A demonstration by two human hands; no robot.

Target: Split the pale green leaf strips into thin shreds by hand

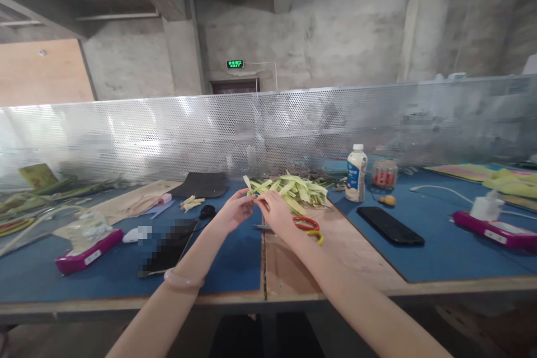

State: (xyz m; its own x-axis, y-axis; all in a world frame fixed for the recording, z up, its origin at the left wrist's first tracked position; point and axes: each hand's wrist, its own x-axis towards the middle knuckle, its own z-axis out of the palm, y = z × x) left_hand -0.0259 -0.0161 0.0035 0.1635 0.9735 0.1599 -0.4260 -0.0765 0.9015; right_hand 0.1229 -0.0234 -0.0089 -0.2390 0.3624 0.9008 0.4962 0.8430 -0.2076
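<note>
My left hand (235, 212) and my right hand (276, 211) meet fingertip to fingertip over the middle of the table, both closed in a pinch. A narrow pale green leaf strip (247, 182) rises from the fingertips; its lower end is hidden between them. Just behind my right hand lies a loose pile of pale green leaf strips (306, 190). Below my right wrist, scissors with red and yellow handles (314, 233) rest on the wooden board (289, 277), partly covered by the forearm. A pale bangle (183, 279) circles my left wrist.
Left are a black tablet (171, 246), a white mouse (136, 235), a purple power strip (89, 250) and a dark sheet (200, 184). Right stand a milk bottle (356, 174) and a glass jar (384, 173), near a black phone (390, 225) and another purple power strip (495, 231). A perforated metal partition (188, 134) runs behind.
</note>
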